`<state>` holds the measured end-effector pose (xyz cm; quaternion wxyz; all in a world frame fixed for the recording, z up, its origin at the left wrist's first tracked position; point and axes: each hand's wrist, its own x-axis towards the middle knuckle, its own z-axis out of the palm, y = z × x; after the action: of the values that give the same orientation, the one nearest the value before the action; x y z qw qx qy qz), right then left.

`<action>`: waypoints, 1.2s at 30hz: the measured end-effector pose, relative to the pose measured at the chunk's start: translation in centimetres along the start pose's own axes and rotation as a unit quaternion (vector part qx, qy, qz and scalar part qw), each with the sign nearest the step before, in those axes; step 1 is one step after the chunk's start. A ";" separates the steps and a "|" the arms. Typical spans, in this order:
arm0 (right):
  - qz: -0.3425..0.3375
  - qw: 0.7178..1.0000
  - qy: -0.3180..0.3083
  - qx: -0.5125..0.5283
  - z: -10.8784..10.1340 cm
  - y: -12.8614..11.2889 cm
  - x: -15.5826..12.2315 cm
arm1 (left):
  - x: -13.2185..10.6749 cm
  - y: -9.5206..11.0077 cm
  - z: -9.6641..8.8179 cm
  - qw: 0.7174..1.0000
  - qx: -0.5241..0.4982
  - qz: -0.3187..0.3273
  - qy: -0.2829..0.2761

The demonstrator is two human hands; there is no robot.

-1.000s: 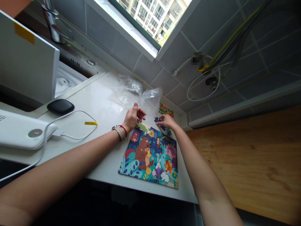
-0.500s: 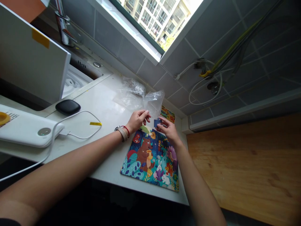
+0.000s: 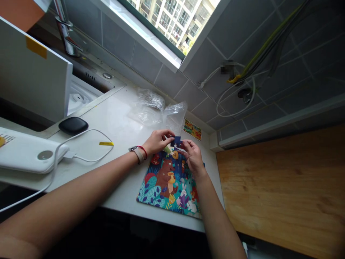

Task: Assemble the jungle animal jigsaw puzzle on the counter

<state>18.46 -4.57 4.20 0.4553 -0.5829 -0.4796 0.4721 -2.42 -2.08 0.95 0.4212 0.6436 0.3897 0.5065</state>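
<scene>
Closer together than in the earlier frame, the left hand (image 3: 158, 141) and right hand (image 3: 193, 157) now meet over the top edge of a jungle-scene jigsaw puzzle board (image 3: 168, 185). We see the right grip pressed together, pinching a dark blue puzzle piece (image 3: 177, 141) just above the board. The left grip is curled, with its fingertips (image 3: 171, 133) just beside the piece; we cannot tell whether they touch it. A beige watch band (image 3: 137, 154) and a red cord bracelet (image 3: 143, 151) circle the left wrist. Beyond the hands, we note a crumpled clear plastic bag (image 3: 161, 112) on the white desk (image 3: 118, 124) and a small printed puzzle card (image 3: 192, 129) near the wall. Further left lie a yellow tape strip (image 3: 106, 143), a white charging cable (image 3: 88, 153), a black rounded case (image 3: 73, 126) and a white power bank (image 3: 27, 153)
</scene>
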 end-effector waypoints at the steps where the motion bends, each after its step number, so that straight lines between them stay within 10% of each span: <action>1: -0.022 0.998 0.018 -0.056 -1.2 0.0 0.7 | 0.1 0.0 0.0 1.000 0.005 -0.004 0.008; 6: -0.055 0.948 0.072 -0.305 -7.9 -0.3 4.1 | 0.3 -0.3 -0.3 0.999 0.031 -0.016 0.035; 11: -0.039 0.925 0.006 -0.378 -9.5 0.3 5.3 | 0.9 -0.9 -1.7 0.994 0.108 -0.007 -0.013; 19: -0.073 0.897 0.009 -0.436 -7.5 0.7 3.8 | 1.2 -1.2 -3.4 0.977 0.182 0.003 -0.106; 29: -0.319 0.868 -0.059 -0.376 3.2 2.5 -3.7 | 1.3 -2.0 -3.9 0.948 0.282 0.027 -0.148; 36: -0.314 0.855 -0.083 -0.403 3.8 3.8 -3.3 | 1.2 -1.9 -3.9 0.943 0.297 0.031 -0.149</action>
<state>14.90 -8.03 0.30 0.2631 -0.4924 -0.8216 0.1154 -6.20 0.25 0.11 0.2477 0.8193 0.4354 0.2790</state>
